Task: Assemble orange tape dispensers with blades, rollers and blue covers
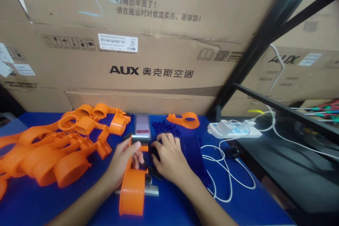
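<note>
My left hand (124,159) is closed around the frame of an orange tape dispenser (132,192), its round hub toward me and a dark roller at its far end. To the right, my right hand (169,153) is palm down with curled fingers over something dark; what they hold, if anything, is hidden. Small dark blue plastic parts (165,127) lie in a heap just beyond those fingers. A slim black object (154,173) shows between my hands, its kind unclear. Under the dispenser, a silvery metal strip (152,190) lies on the blue table (164,212).
Several orange dispenser frames (71,169) are piled on the left, and another orange frame (189,120) lies at the back. A phone (142,129) is beyond my left hand. White cables (227,180) and a power strip (249,132) are right. Cardboard boxes (159,49) stand behind.
</note>
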`<state>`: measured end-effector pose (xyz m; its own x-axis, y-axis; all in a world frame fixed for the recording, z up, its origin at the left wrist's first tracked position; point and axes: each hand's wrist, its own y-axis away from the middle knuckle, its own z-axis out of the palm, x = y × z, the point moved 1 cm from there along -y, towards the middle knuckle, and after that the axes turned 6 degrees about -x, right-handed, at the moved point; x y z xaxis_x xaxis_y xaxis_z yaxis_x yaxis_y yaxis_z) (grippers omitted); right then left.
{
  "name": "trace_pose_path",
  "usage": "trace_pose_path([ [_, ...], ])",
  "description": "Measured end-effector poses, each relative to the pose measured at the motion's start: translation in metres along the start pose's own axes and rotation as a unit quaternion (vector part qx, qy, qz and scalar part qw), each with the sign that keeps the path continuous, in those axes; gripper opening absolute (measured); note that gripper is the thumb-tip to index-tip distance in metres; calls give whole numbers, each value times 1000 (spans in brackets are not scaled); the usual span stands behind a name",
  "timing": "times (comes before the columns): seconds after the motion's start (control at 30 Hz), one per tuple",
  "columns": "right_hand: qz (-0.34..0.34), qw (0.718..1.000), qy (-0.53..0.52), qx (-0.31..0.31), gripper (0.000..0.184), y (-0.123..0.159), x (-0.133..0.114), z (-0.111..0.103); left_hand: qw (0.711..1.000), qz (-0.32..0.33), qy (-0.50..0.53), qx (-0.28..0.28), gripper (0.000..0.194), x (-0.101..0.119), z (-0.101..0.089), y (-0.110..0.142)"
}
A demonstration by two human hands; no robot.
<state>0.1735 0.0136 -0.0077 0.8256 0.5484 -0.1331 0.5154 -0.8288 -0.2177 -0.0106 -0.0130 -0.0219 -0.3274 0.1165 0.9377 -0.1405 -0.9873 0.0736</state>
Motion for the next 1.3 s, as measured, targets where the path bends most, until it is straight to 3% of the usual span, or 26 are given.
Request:
trace_pose_path([
  [0.17,-1,999,-45,27,12,-2,1,-3,1000,11,13,13,37,2,1,2],
  [0.37,12,1000,23,-4,23,0,-1,1,1000,7,23,13,37,4,1,1],
  [0.93,-6,1000,19,-18,12,0,-7,2,1000,12,14,16,38,0,-1,1],
  [1.17,-4,986,-155,60,9,-2,-3,-7,999,17,27,13,39,3,0,1],
  [1.23,15,964,-244,105,8,-2,-2,-12,999,17,33,15,39,3,0,1],
  [1.3,35,922,-360,139,6,-2,-2,-15,999,14,41,15,40,3,0,0],
])
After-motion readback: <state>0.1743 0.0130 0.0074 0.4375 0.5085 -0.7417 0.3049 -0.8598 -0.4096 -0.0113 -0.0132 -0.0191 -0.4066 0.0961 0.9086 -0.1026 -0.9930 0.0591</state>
